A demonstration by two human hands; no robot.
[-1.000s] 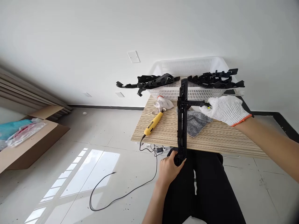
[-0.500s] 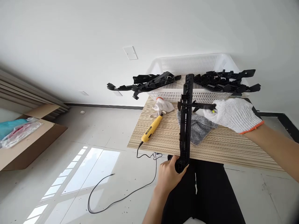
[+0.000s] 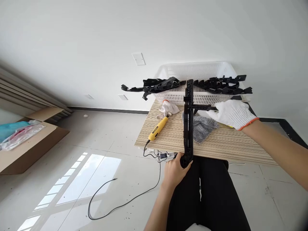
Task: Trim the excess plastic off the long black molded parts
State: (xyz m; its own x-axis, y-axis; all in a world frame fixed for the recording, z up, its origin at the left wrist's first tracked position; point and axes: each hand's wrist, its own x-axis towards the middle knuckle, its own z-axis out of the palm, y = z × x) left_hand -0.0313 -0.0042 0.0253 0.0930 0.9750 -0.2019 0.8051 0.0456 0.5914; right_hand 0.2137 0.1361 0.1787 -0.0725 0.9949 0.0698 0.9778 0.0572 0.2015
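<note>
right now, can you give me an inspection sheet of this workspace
surface: striped wooden table, bare toward its near right edge
things in hand: long black part spans from past the near edge to the basket; slim dark tool meets it from the right
clutter: grey cloth by the part; yellow power tool; spare white glove; white basket at the back, more black parts across its rim
hands: left hand bare, gripping the part's near end; right hand gloved, closed on the slim dark tool
cables: black cable runs from the yellow power tool off the table and loops on the floor
surroundings: cardboard box with plastic bags at left; white wall behind
</note>
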